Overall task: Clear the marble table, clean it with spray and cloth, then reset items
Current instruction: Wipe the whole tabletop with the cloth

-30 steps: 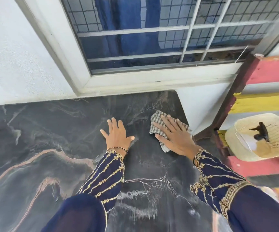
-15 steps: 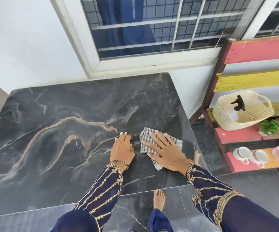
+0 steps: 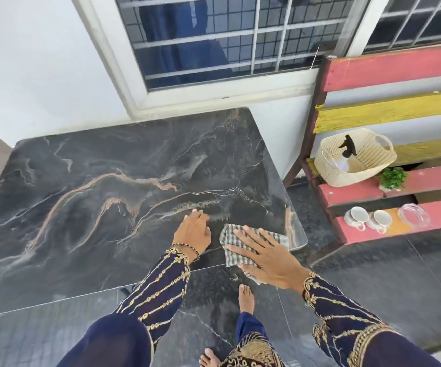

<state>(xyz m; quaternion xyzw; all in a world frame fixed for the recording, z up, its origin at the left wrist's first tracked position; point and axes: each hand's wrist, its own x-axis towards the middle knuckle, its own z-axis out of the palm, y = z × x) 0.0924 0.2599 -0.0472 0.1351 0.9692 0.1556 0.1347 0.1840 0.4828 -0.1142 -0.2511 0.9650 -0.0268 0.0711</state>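
Observation:
The black marble table with tan and white veins fills the left and middle of the head view, and nothing stands on it. A grey checked cloth lies at the table's near right corner, partly hanging over the front edge. My right hand presses flat on the cloth with fingers spread. Just left of the cloth, my left hand rests on the marble with fingers together and holds nothing.
A painted wooden shelf stands to the right of the table. It carries a woven basket with a spray bottle's black trigger, a small green plant, two white cups and a glass dish. A barred window is behind.
My right hand has dragged the cloth from the far right of the table toward the near right corner. My left hand slid back alongside it. The view has pulled back and up.

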